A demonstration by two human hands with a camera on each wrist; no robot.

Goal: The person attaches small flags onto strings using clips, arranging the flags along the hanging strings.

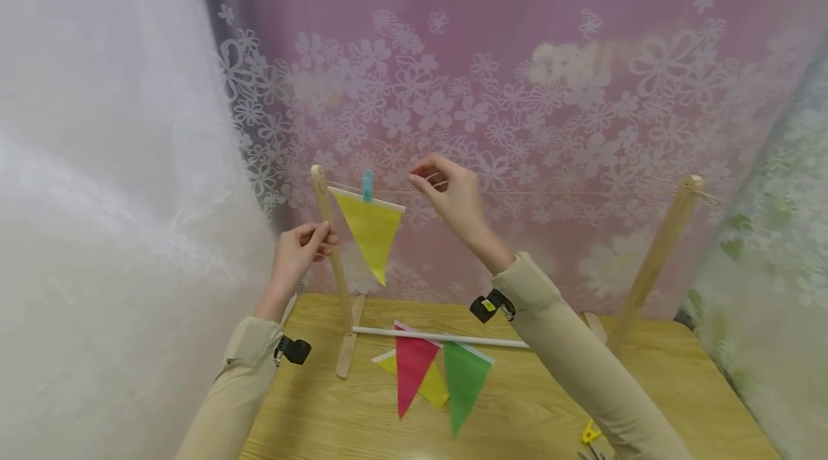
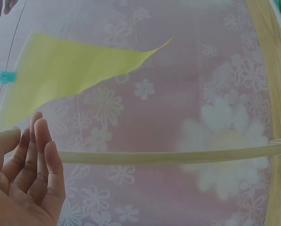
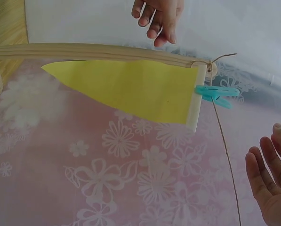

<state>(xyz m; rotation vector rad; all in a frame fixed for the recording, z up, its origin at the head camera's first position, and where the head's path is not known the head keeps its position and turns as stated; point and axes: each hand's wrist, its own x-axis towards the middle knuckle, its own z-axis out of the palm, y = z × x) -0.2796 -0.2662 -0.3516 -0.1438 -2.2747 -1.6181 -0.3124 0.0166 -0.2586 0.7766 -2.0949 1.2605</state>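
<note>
A yellow pennant [image 1: 373, 230] hangs point-down from a string [image 1: 517, 192], held at its white top edge by one blue clothespin [image 1: 367, 187]. My left hand [image 1: 300, 251] is just left of the pennant, beside the left wooden post [image 1: 338, 280], with loosely bent fingers and nothing in them. My right hand [image 1: 453, 198] hovers right of the pennant near the string, fingers relaxed and holding nothing. In the right wrist view the clothespin [image 3: 218, 92] bites the pennant's white band [image 3: 196, 101] at the string, and the right hand [image 3: 272, 174] is apart from both.
On the wooden table [image 1: 310, 410] lie a red pennant [image 1: 414, 366], a green pennant [image 1: 466, 381] and another yellow pennant [image 1: 435, 392] partly under the red. A white rod [image 1: 446, 337] runs low from the left post. At right stand the other post [image 1: 656, 266] and a yellow clothespin [image 1: 590, 433].
</note>
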